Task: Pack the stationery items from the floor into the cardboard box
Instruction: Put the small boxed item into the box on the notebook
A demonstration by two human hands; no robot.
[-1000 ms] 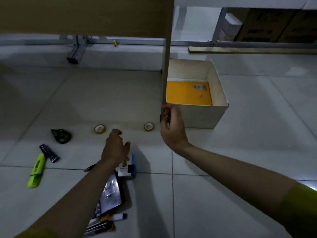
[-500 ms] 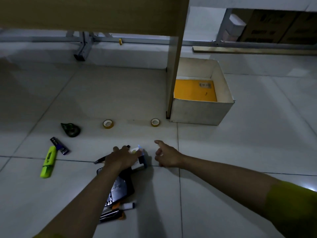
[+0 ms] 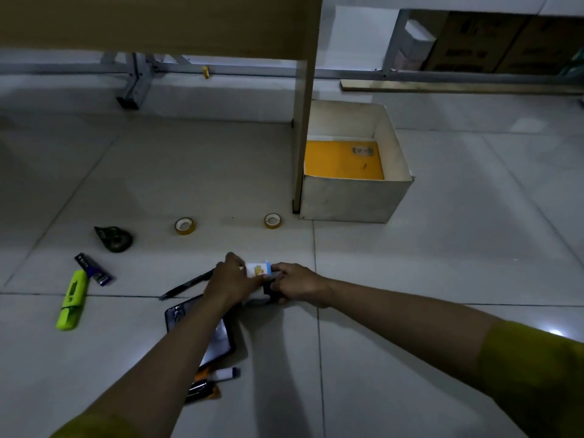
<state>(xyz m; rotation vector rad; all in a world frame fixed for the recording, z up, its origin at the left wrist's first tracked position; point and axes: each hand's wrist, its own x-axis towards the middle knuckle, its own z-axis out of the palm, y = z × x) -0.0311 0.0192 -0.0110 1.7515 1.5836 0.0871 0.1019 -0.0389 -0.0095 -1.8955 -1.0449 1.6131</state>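
Both hands on small white-blue pack (image 3: 259,270) on floor, left hand (image 3: 229,281) gripping its left end, right hand (image 3: 292,283) pinching right end, box (image 3: 354,197) beyond, tape rolls (image 3: 185,226) untouched

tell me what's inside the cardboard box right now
Inside the cardboard box a flat yellow-orange item with a small label covers most of the visible bottom. Nothing else shows on it. The near wall and the panel's edge hide the front and left of the interior.
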